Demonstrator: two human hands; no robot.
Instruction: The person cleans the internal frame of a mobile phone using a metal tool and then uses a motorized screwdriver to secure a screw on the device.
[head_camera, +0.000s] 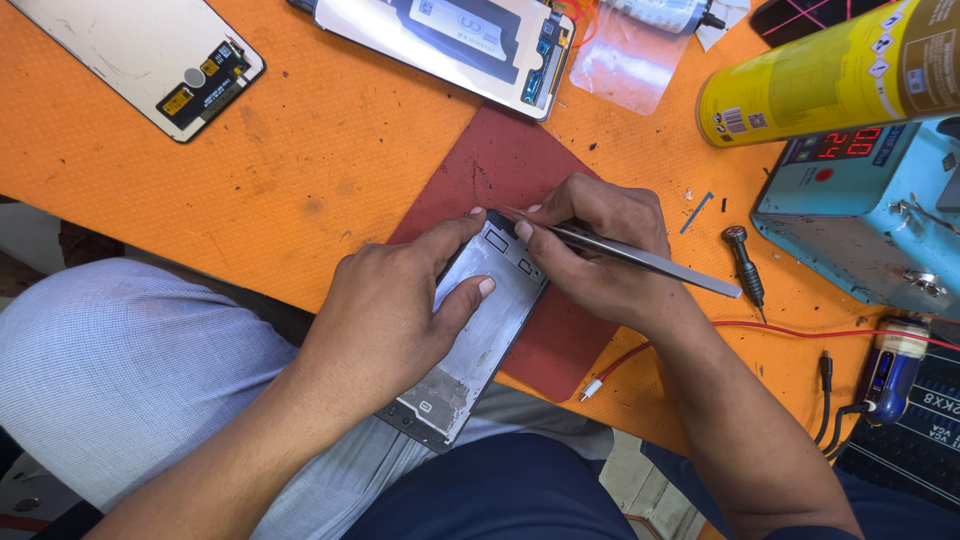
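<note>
Both hands crowd the phone frame (480, 320) overhanging the table edge (300, 290); right grip (590, 245) pinches tweezers (640, 258).

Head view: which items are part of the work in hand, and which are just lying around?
In use:
- phone frame, gripped by left hand
- tweezers, held in right hand, tip at the frame's top edge
- red mat underneath

Lying about:
- two screen panels
- yellow spray can
- blue box with red display
- small screwdriver
- red cable
</note>
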